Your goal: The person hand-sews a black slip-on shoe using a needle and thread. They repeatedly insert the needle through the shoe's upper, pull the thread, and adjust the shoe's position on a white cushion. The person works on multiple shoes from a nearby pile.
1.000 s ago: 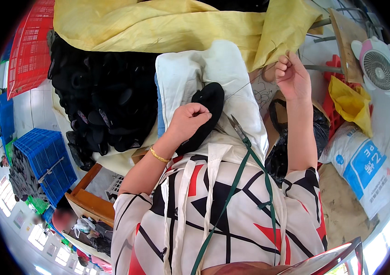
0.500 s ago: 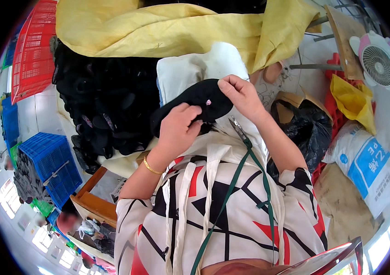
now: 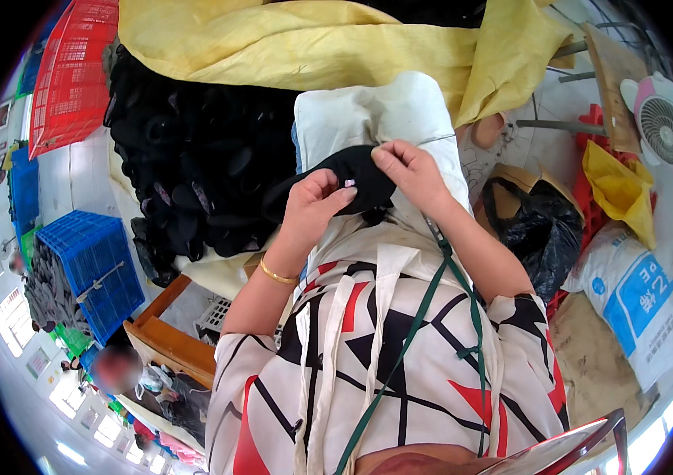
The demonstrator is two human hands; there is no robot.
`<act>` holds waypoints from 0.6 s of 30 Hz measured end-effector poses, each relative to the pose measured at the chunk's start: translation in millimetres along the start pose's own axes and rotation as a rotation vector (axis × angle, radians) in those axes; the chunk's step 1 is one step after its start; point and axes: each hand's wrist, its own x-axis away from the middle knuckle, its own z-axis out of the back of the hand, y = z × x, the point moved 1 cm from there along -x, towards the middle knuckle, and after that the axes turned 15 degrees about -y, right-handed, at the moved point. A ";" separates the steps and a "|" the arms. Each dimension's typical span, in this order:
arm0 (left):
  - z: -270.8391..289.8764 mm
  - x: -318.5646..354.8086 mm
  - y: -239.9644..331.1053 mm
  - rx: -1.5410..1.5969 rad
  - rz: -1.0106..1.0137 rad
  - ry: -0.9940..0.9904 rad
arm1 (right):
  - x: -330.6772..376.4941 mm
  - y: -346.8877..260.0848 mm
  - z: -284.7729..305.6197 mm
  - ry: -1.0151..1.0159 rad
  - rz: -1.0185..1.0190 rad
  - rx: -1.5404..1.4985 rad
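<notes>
A soft black cloth piece (image 3: pixel 368 178) with a small pink mark lies across my lap, over a white cloth (image 3: pixel 376 107). My left hand (image 3: pixel 317 202) grips it near the mark, thumb and fingers pinched together. At its upper right edge, my right hand (image 3: pixel 412 170) pinches the fabric between thumb and fingers. A thin dark strand shows beyond my right fingers; what it is I cannot tell. Metal snips (image 3: pixel 436 231) hang on a green ribbon (image 3: pixel 423 305) below my right wrist, partly covered by the forearm.
A heap of similar black cloth pieces (image 3: pixel 194 166) lies to the left, yellow sheeting (image 3: pixel 313 47) beyond it. Blue (image 3: pixel 99 277) and red crates (image 3: pixel 71 79) stand farther left. On the right are a black plastic bag (image 3: pixel 546 229), a white sack (image 3: pixel 629 293) and a fan (image 3: pixel 661 127).
My left thumb and fingers have closed on the cloth beside the pink mark. My right hand has shifted slightly along the edge, and the whole view has moved a little.
</notes>
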 end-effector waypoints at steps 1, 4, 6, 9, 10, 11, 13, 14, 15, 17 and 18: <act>4.1 -0.1 -0.8 -0.140 0.027 0.027 | 0.0 0.5 3.6 -0.096 -0.122 -0.016; 12.5 6.7 -7.1 -0.478 0.042 0.073 | 10.8 -1.9 6.5 -0.314 -0.379 -0.039; 11.6 14.0 -0.2 -0.556 0.072 0.057 | 6.7 -13.9 7.9 -0.329 -0.371 -0.035; -8.4 16.7 31.3 -0.907 -0.508 0.494 | -28.3 -46.4 40.4 -0.173 -0.316 0.033; -4.3 21.8 35.3 -0.858 -0.557 0.492 | -39.7 -72.4 45.0 -0.056 -0.175 -0.050; -4.7 19.1 43.0 -0.836 -0.621 0.534 | -49.8 -99.4 48.6 0.064 -0.038 -0.132; -4.3 16.5 53.3 -0.824 -0.522 0.433 | -70.4 -127.6 60.7 0.130 0.249 -0.295; -2.5 13.1 45.2 -0.795 -0.485 0.394 | -72.0 -136.2 60.4 0.134 0.253 -0.318; -3.7 10.4 37.7 -0.762 -0.441 0.353 | -71.7 -140.8 59.1 0.139 0.250 -0.344; -6.7 4.0 31.5 -0.803 -0.383 0.311 | -69.5 -131.3 60.3 0.086 0.215 -0.304; -5.1 -0.8 23.1 -0.823 -0.332 0.264 | -60.5 -108.5 63.3 0.041 0.169 -0.246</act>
